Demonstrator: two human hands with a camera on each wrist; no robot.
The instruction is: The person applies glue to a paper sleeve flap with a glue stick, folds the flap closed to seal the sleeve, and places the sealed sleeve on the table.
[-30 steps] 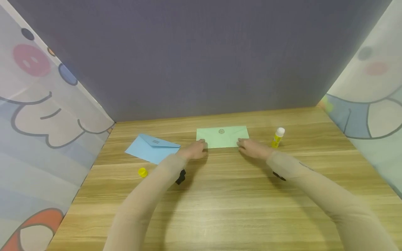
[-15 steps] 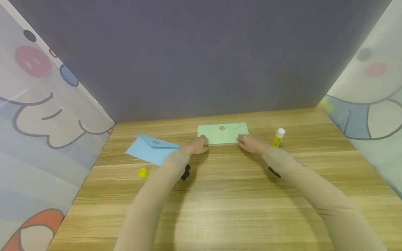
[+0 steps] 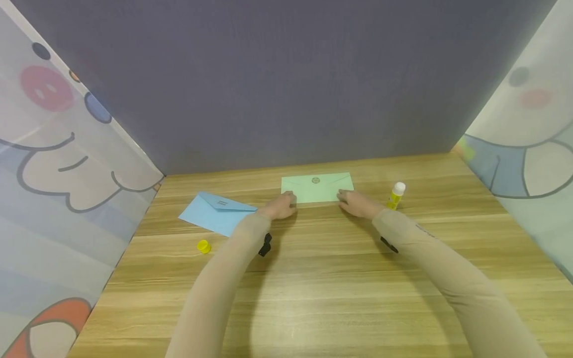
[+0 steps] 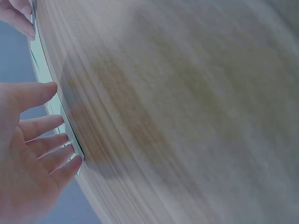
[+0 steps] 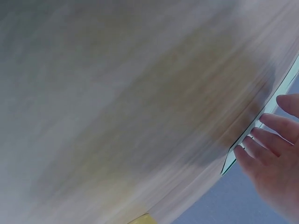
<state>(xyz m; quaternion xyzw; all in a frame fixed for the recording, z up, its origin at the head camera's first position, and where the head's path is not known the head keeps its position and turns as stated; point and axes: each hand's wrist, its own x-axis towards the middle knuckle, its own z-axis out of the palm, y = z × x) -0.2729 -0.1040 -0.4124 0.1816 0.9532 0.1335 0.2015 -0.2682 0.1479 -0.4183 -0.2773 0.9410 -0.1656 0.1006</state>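
Note:
A pale green envelope with a round seal on its flap lies flat toward the back of the table. My left hand touches its front left corner, and my right hand touches the front right corner. In the left wrist view the fingers are extended, with the tips on the green paper and the thumb apart from them. The right wrist view has the fingers likewise extended, tips at the envelope's edge. A blue envelope with a raised flap lies left, partly behind my left sleeve.
A glue stick, yellow with a white end, stands right of my right hand. Its likely match, a small yellow cap, lies at the left. A dark grey panel rises along the back edge of the wooden table.
The green envelope has slid a little away, toward the back panel, with both hands staying at its front corners. The blue envelope, cap and glue stick have kept their places.

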